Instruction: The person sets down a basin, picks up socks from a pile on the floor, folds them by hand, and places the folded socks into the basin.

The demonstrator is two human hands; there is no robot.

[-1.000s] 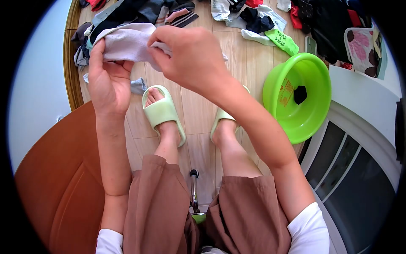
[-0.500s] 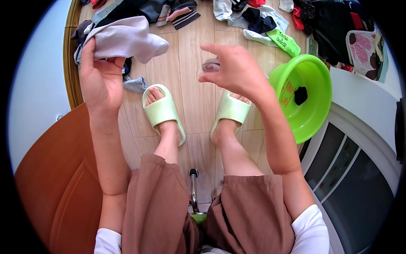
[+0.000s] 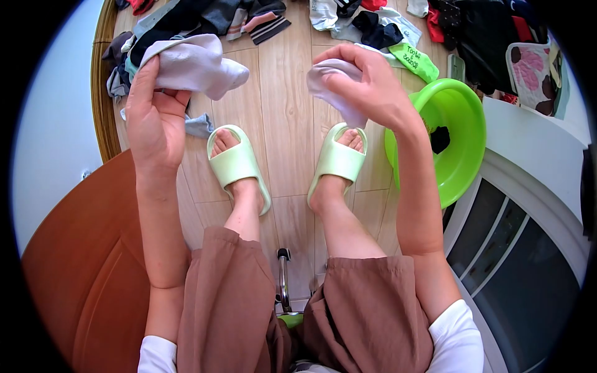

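Observation:
A pale lilac sock [image 3: 194,67] hangs from my left hand [image 3: 157,121], its edge pinched between thumb and fingers at the upper left. My right hand [image 3: 372,87] is closed on a second pale lilac sock [image 3: 339,93], partly bunched in the fingers. The two socks are apart, both held above the wooden floor. Just beyond my right wrist stands a green basin [image 3: 466,143] with a small black item [image 3: 440,140] inside.
Dark and grey clothes [image 3: 180,22] lie at the upper left, a light blue-grey sock [image 3: 199,125] near my left slipper [image 3: 236,161]. A bright green sock [image 3: 415,62] lies beyond the basin, beside white and black socks. A brown wooden panel [image 3: 93,267] stands at the left.
My right hand has drawn away from my left hand to the right, and a second lilac sock now shows in it. My left hand still holds its sock.

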